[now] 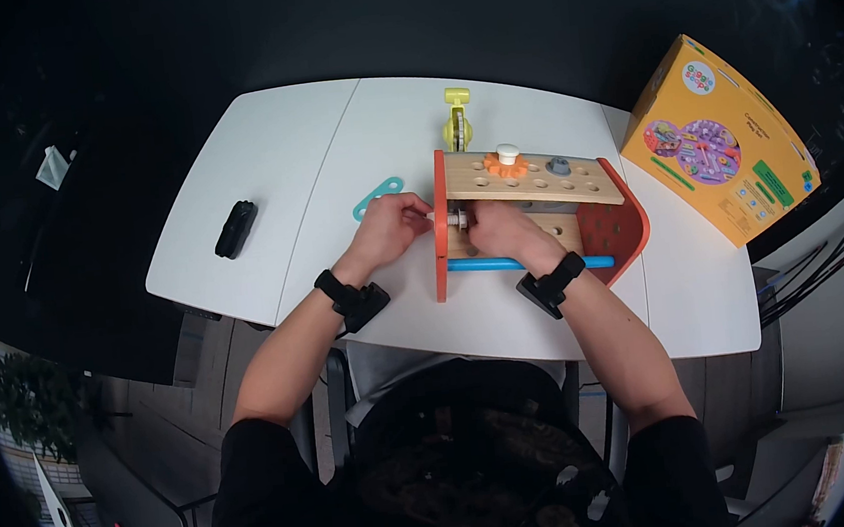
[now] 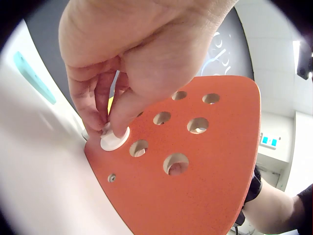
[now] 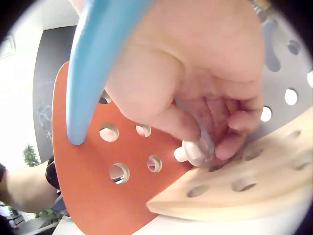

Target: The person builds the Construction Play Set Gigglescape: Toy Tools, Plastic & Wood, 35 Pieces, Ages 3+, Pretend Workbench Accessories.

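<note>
The left hand (image 1: pixel 391 233) is outside the toy bench's orange side panel (image 2: pixel 215 161), its thumb and fingers pinching a white round-headed piece (image 2: pixel 115 139) against a hole there. Inside the bench, the right hand (image 3: pixel 195 83) pinches a white nut-like piece (image 3: pixel 195 152) and a thin grey part (image 3: pixel 205 132) at the inner face of the same panel. A white shaft end pokes out of that piece toward the panel. Below the right hand in the head view runs the blue bar (image 1: pixel 487 265).
On the bench's wooden top (image 1: pixel 535 181) sit an orange gear (image 1: pixel 506 167) with a white knob and a grey nut (image 1: pixel 559 165). A yellow-green piece (image 1: pixel 458 120) stands behind. A teal strip (image 1: pixel 376 195), black case (image 1: pixel 236 229) and yellow box (image 1: pixel 718 147) lie around.
</note>
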{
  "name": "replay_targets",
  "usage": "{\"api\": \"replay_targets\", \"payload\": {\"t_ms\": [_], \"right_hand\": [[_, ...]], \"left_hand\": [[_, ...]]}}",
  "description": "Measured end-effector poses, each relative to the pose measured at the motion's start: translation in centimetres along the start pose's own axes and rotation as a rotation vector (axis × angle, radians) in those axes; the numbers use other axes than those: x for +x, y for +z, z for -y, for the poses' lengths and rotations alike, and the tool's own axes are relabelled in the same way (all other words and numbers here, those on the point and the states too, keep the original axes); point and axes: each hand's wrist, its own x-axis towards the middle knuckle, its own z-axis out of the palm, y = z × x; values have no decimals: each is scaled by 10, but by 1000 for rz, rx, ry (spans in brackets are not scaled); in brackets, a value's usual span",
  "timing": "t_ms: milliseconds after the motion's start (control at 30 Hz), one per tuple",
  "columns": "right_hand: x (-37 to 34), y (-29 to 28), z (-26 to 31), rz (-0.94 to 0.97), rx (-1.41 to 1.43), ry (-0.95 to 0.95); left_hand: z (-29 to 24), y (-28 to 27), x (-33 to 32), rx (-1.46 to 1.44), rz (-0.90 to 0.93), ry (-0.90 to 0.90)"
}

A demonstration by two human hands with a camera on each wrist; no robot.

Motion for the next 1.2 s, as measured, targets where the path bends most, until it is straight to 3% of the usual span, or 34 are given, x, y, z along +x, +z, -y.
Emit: {"api": "replay_targets", "payload": {"t_ms": [233,533,633,700,833,1133,1200], "right_hand": [[1,9,-13,-105,-13,-70],[9,12,-15,-5,-124,-109],[-2,4,-6,-29,-78,-7],[-4,2,-7,-45,-16,-105],[-1,5,-10,-67,-11,-125],[7,11,-13,72,-165,-122],[5,14,-12,-52,-20,-196]], "left_hand": [[-2,-1,0,32,9,-6],[-2,-1,-1,41,6,-10],[3,0,0,17,14,-34],[5,1,0,-25,11,9],[-2,-1,-3,24,23,-23],[2,0,-1,-11,13,-7],[1,1,-2,11,9,4]]}}
